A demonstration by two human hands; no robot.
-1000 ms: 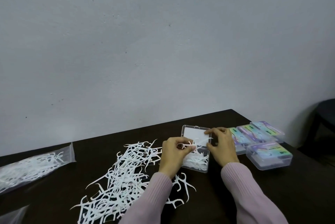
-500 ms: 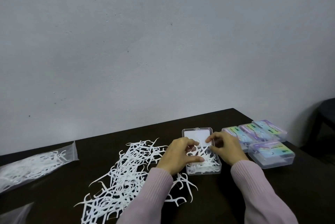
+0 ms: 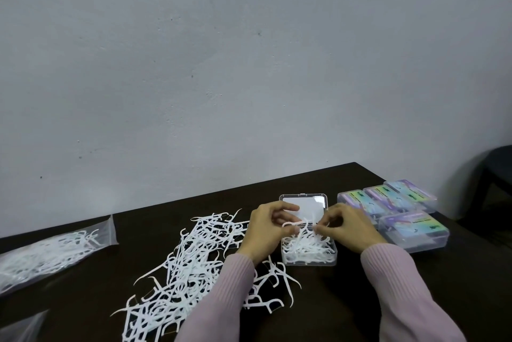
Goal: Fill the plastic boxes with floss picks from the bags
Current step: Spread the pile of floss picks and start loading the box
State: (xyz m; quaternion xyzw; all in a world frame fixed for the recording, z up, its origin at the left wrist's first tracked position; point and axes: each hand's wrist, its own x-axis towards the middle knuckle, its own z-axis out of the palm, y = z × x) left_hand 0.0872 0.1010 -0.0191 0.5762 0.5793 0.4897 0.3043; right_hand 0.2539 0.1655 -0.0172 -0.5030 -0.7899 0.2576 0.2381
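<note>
Box: open plastic box [image 3: 309, 254] now flat on table [image 3: 415, 300], no longer tilted.
Hands: left hand [image 3: 267, 228] and right hand [image 3: 346, 226] each pinch floss picks [image 3: 304, 244] inside.
Meaning: filling nearly finished.

Your left hand [image 3: 266, 226] and right hand [image 3: 346, 226] pinch floss picks [image 3: 306, 244] over the open plastic box [image 3: 309, 258]; loose picks [image 3: 188, 264] lie left of your left hand, closed boxes [image 3: 412, 230] right of your right.
</note>
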